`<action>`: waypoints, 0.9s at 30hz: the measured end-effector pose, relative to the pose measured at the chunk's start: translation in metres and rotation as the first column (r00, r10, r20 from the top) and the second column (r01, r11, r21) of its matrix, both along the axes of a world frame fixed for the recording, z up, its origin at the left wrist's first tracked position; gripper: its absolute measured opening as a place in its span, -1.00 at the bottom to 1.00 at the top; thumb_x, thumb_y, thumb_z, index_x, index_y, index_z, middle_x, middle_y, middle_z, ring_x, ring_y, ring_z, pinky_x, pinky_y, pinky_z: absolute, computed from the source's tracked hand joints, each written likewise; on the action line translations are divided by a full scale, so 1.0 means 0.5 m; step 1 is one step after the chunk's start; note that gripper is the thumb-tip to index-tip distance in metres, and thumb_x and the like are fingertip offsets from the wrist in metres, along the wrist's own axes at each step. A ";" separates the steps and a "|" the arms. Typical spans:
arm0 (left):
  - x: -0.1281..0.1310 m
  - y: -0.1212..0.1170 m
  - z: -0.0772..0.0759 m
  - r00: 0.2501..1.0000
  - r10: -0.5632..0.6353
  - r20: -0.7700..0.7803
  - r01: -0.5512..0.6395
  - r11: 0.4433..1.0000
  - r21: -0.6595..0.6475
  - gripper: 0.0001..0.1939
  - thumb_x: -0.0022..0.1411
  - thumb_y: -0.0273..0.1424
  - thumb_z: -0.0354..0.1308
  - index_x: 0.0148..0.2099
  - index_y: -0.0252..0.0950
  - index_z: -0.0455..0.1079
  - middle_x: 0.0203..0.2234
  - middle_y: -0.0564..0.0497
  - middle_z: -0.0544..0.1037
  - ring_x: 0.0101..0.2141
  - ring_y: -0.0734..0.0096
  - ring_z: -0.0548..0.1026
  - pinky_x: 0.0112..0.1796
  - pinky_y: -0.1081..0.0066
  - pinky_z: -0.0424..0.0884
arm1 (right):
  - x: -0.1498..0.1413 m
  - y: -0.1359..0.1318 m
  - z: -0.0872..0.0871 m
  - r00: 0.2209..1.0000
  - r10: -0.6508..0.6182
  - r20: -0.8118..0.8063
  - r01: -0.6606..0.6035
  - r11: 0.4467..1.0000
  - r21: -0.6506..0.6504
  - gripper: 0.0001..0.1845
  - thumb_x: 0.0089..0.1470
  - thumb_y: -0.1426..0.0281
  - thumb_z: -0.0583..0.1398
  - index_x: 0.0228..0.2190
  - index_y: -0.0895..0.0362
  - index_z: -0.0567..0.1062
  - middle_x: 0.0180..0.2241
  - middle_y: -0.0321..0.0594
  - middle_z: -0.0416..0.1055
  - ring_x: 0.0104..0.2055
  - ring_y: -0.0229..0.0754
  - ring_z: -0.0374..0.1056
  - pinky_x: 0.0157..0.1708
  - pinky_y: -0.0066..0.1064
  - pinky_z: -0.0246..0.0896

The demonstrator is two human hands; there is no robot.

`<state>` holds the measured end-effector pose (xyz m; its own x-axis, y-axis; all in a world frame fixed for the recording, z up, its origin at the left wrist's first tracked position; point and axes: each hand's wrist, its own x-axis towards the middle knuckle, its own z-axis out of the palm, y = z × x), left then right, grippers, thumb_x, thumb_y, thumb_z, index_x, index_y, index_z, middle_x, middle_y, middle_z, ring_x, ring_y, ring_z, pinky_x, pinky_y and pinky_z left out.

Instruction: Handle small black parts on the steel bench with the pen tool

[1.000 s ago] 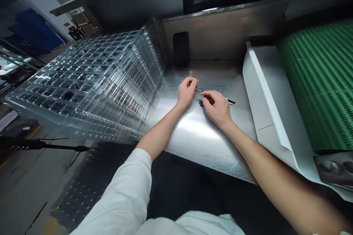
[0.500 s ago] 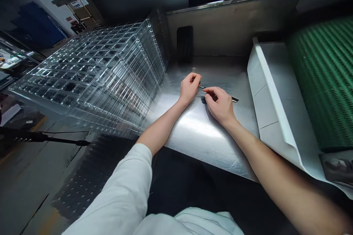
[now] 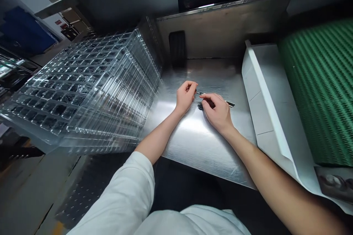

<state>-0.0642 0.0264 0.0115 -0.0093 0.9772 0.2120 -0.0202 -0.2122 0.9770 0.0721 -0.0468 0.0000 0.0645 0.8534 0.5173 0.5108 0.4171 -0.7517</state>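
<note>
On a brushed steel table lies a thin metal tool with a dark end, running from my left hand to the right. My right hand curls over it and seems to grip it. Its tip meets the pinched fingertips of my left hand, and those fingers hide whatever they hold. A small dark round part sits just under my right fingers, close to the tool.
A tall stack of clear plastic cell trays leans at the table's left side. On the right run a white folded liner and a green ribbed belt. A black pad stands on the steel back wall.
The view has swung slightly, shifting the tray stack and table in the picture. My hands stay together at the tool, with no clear change in hold.
</note>
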 end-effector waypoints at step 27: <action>-0.009 -0.012 0.002 1.000 0.009 0.005 -0.009 1.000 -0.009 -0.84 0.41 -0.36 0.18 -0.24 -0.29 0.48 -0.56 0.13 0.44 -0.62 0.58 0.32 -0.53 0.53 0.24 | 0.007 -0.005 0.001 0.995 -0.029 -0.098 0.030 1.000 0.005 -0.76 0.25 0.35 0.13 -0.19 0.08 0.61 -0.25 -0.19 0.52 -0.18 -0.02 0.41 -0.14 -0.17 0.30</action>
